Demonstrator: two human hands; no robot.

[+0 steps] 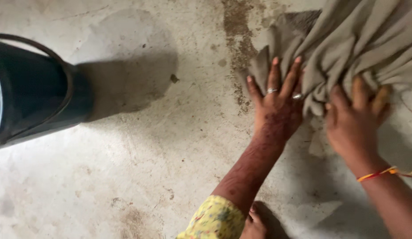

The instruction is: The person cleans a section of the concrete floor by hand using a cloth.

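The head view looks straight down on a stained concrete floor [139,177]. The left hand [276,104] lies flat with its fingers spread, pressing the edge of a crumpled grey-beige cloth [356,40] against the floor; two rings show on its fingers, and dark reddish patterning runs from the hand down the forearm to a yellow floral sleeve [214,219]. The right hand [354,121] presses into the folds of the same cloth just beside it (an orange-and-yellow thread circles that wrist). Well apart at the left edge stands a black bucket [33,88] with a thin wire handle, casting a shadow across the floor. Bare toes [254,223] show at the bottom edge.
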